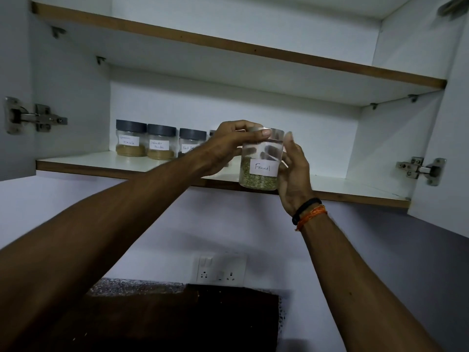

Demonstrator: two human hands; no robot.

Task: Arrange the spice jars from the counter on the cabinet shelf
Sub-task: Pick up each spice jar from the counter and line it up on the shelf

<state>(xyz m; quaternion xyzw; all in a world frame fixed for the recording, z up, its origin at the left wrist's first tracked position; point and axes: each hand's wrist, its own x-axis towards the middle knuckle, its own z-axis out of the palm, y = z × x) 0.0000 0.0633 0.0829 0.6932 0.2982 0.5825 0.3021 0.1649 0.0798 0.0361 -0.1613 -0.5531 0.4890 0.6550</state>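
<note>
Placement of fennel jar (pixel 260 161) at the front edge of the shelf (pixel 101 161): it is best lowered upright and slid back in line with the dark-lidded jars (pixel 160 142). Left hand (pixel 228 146) grips the lid, right hand (pixel 294 171) curls round the side. Clear jar, green-brown seeds, handwritten label "Fennel".
</note>
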